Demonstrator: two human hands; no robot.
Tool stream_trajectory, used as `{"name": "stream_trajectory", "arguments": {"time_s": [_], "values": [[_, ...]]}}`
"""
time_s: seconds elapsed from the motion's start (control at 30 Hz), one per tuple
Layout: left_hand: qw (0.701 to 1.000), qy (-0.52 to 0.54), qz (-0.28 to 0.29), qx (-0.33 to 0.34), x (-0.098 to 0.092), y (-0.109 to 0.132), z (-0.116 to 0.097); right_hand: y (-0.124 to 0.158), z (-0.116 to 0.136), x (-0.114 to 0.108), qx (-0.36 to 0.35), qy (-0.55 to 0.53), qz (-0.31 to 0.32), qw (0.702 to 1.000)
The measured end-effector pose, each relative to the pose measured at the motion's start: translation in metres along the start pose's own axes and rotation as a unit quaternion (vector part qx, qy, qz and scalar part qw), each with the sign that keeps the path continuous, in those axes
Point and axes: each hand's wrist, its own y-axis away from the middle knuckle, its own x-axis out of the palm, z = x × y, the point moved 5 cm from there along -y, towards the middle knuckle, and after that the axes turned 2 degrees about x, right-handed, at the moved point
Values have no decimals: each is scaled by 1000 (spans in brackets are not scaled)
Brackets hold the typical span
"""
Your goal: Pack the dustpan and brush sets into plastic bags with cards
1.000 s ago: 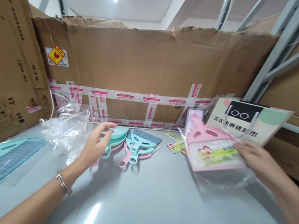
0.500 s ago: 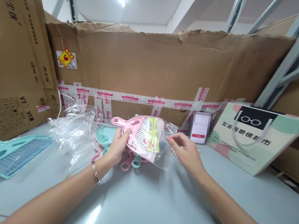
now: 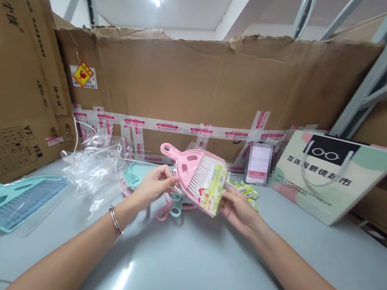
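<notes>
Contact, both hands: right hand (image 3: 240, 212) has come in to the far end of the pink dustpan (image 3: 183, 174); half a second ago it stood off to the side, only the left hand (image 3: 155, 185) on the piece. Dustpan handle also tipped up since. Judged meaning: piece now steadied at two ends, handling under way.

Left hand grasps the dustpan's near-handle edge, thumb on top. Right hand appears to pinch the wrapper edge beside the printed card (image 3: 216, 191); exact finger closure partly hidden.

Position: dustpan between the hands, tilted, held above the counter (image 3: 177, 266). Loose cards (image 3: 245, 188) just beyond right hand; clear bags (image 3: 87, 164) and wrapped teal dustpan (image 3: 7, 203) left of left hand.
</notes>
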Motion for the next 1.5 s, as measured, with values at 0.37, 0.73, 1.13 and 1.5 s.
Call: {"name": "stream_trajectory", "arguments": {"time_s": [0.37, 0.73, 1.13, 1.5], "values": [[994, -86, -15, 59, 10, 6, 1, -6, -8, -4, -21, -46, -24, 998], [998, 25, -25, -44, 0, 0, 17, -3, -2, -9, -79, -38, -80, 993], [972, 7, -234, 34, -36, -6, 2, -16, -14, -28, -41, -63, -110, 991], [739, -491, -423, 182, -136, 20, -79, -32, -2, -61, -33, -42, -116, 992]]}}
